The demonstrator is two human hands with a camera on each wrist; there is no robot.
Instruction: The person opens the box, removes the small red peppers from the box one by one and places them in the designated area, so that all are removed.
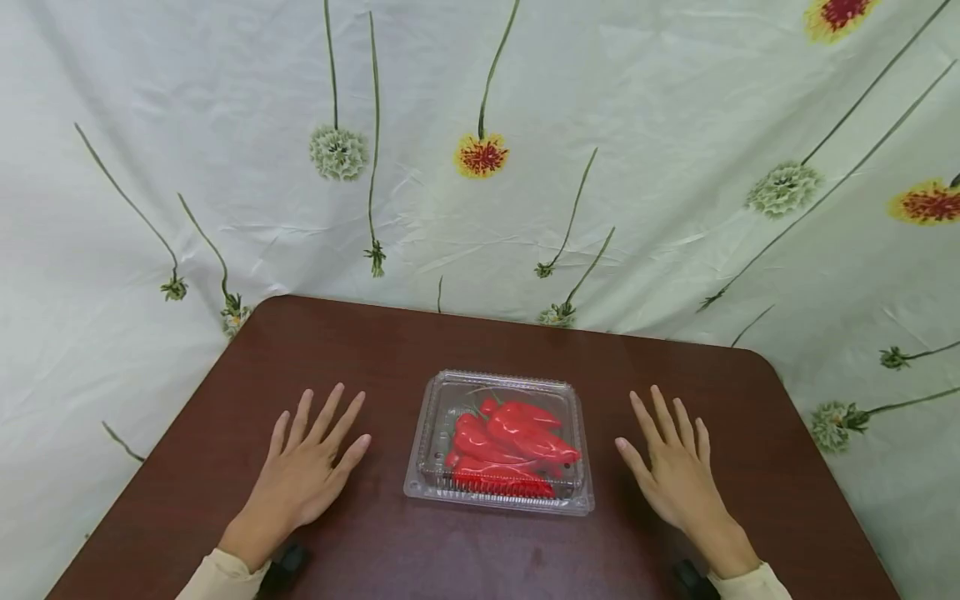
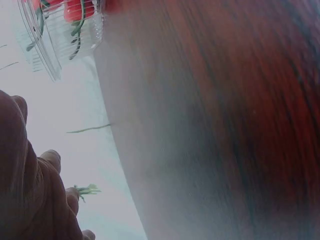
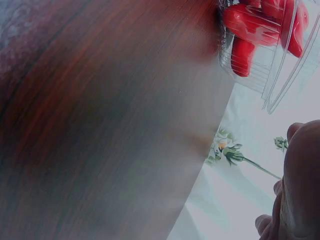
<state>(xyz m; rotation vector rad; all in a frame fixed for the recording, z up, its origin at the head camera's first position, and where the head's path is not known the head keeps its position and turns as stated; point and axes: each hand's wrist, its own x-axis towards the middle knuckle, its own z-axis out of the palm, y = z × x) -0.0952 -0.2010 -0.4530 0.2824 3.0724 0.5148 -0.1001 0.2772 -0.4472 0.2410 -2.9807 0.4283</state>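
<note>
Left of the left-hand fingers, pale cloth (image 1: 90,350) printed with long-stemmed flowers hangs past the table's edge, and it spreads on behind everything. A cream sleeve (image 1: 225,577) and a dark wrist device (image 1: 283,568) lie behind the left hand (image 1: 300,483), whose fingers are released, straight and fanned apart, tips aimed at the far side of the dark brown tabletop (image 1: 510,554). Just right of that thumb's tip, a short gap away, sits a clear plastic box (image 1: 431,493) with ridged walls, midway between the two sets of fingers and touching neither. Inside it red peppers (image 1: 498,446) with green stems lie heaped, level with the fingertips. Right of the box, across another gap, comes the thumb of the right hand (image 1: 678,479); its fingers too are released, extended and spread. Behind them are a second dark wrist device (image 1: 692,577) and sleeve (image 1: 753,585).
</note>
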